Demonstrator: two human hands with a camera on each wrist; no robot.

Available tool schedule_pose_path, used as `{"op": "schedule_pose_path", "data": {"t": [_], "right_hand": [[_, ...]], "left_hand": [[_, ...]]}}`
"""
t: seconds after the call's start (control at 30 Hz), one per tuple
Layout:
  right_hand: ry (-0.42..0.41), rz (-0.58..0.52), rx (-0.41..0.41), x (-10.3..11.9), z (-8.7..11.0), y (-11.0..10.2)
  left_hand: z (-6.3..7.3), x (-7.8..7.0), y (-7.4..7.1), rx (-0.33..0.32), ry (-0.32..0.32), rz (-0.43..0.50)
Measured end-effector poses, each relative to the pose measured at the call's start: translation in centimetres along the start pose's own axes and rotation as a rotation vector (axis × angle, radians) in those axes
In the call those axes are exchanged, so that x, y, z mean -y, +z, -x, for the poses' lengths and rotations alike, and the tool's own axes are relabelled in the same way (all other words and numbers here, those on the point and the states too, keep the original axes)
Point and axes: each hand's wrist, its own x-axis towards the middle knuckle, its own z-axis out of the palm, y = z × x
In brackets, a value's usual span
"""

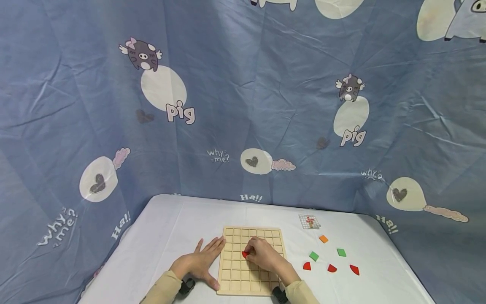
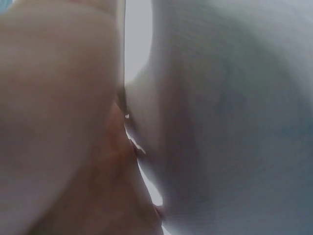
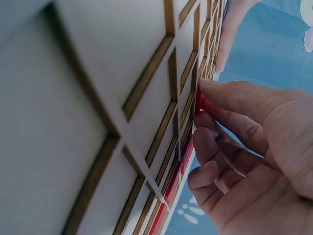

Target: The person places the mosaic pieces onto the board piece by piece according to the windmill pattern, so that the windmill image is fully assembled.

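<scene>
And the right grip (image 1: 263,254) pinches a red piece (image 1: 244,255) at the wooden grid board (image 1: 236,275)! The left grip (image 1: 202,261) lies wide beside its edge

Red pc (image 1: 244,254) at wdn grid bd (image 1: 236,285)

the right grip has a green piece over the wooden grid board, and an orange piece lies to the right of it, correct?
Not quite: the right grip has a red piece, not a green one, as the head view shows. It is over the wooden grid board, and an orange piece does lie to the right of the board.
</scene>
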Motion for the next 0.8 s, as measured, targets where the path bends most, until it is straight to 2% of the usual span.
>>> {"op": "schedule_pose_path", "data": {"t": [0.53,0.8], "right_hand": [[0.003,-0.032,-0.003,-0.2,0.2,0.0],[0.002,-0.072,-0.034,-0.6,1.1,-0.6]], "left_hand": [[0.1,-0.5,-0.3,0.003,-0.004,-0.003],[0.0,-0.3,-0.1,0.010,-0.007,-0.017]]}}
